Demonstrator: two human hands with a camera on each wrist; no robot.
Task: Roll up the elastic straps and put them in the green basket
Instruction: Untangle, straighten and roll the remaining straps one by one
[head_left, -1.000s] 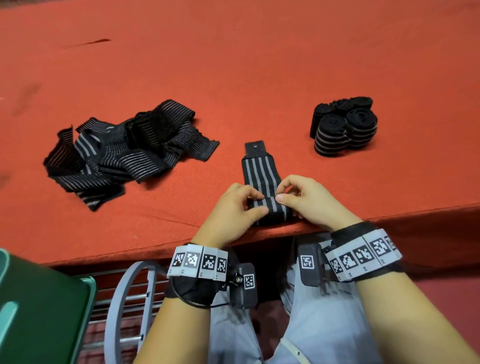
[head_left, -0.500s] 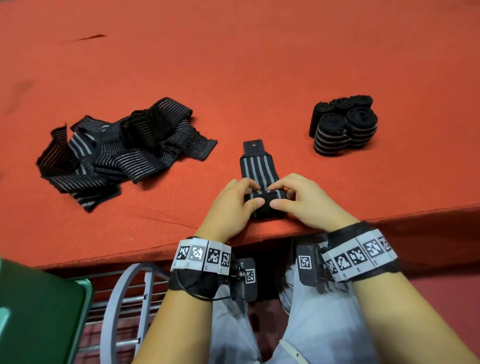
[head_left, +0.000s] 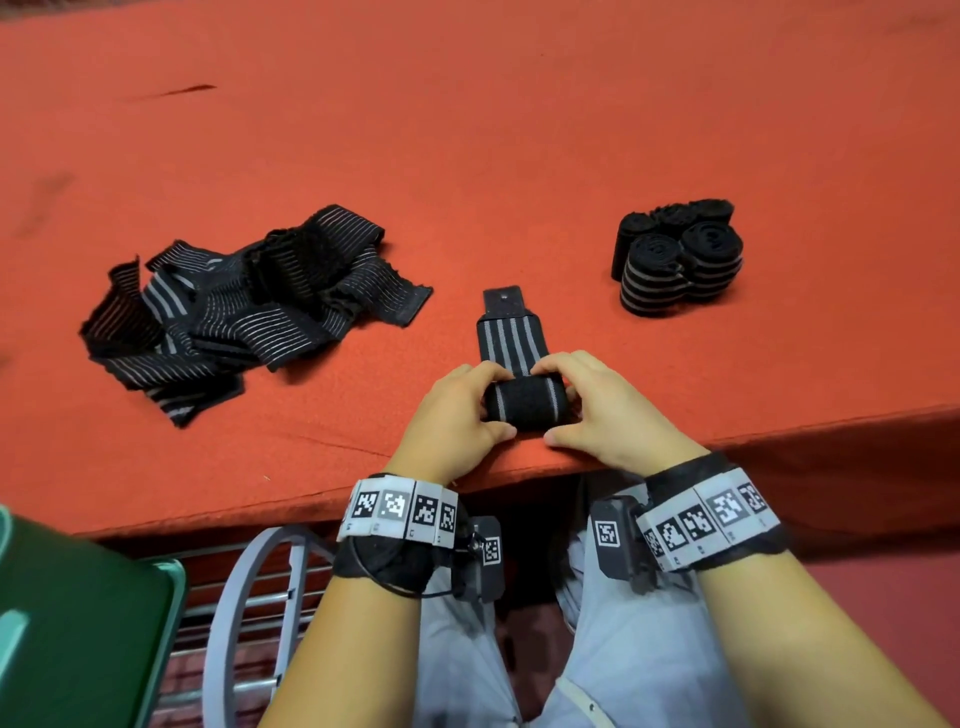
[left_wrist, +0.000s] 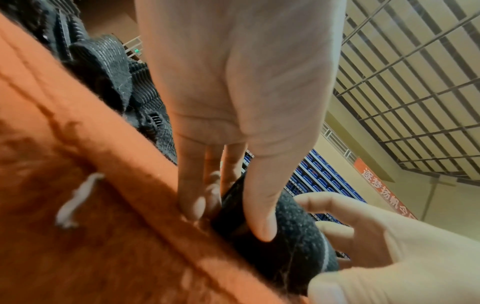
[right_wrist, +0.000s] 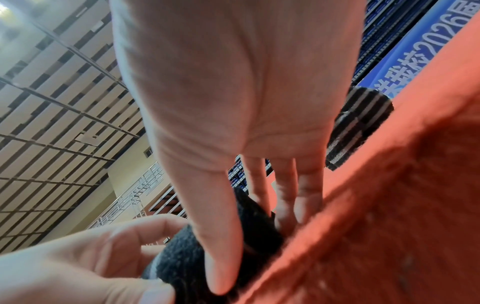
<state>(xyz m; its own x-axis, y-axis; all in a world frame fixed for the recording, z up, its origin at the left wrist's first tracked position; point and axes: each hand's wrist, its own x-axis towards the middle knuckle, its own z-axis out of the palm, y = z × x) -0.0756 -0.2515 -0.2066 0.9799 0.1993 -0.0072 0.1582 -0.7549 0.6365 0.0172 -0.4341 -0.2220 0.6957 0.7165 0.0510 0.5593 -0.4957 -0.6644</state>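
Observation:
A black elastic strap with grey stripes (head_left: 511, 343) lies on the red table near its front edge, its near part wound into a thick roll (head_left: 525, 404). My left hand (head_left: 457, 410) grips the roll's left end, thumb in front and fingers behind. My right hand (head_left: 597, 410) grips the right end the same way. In the left wrist view the roll (left_wrist: 293, 242) sits under my thumb; in the right wrist view the roll (right_wrist: 187, 265) shows too. The flat tail with its black tab (head_left: 502, 301) points away from me. The green basket (head_left: 78, 623) stands below the table at lower left.
A loose heap of unrolled straps (head_left: 234, 306) lies on the table to the left. Several finished rolls (head_left: 678, 257) are stacked at the right. A grey metal frame (head_left: 244, 597) stands below the table edge beside the basket.
The roll has grown thicker and moved away from me up the strap, so the flat tail is shorter. Both hands moved forward with it.

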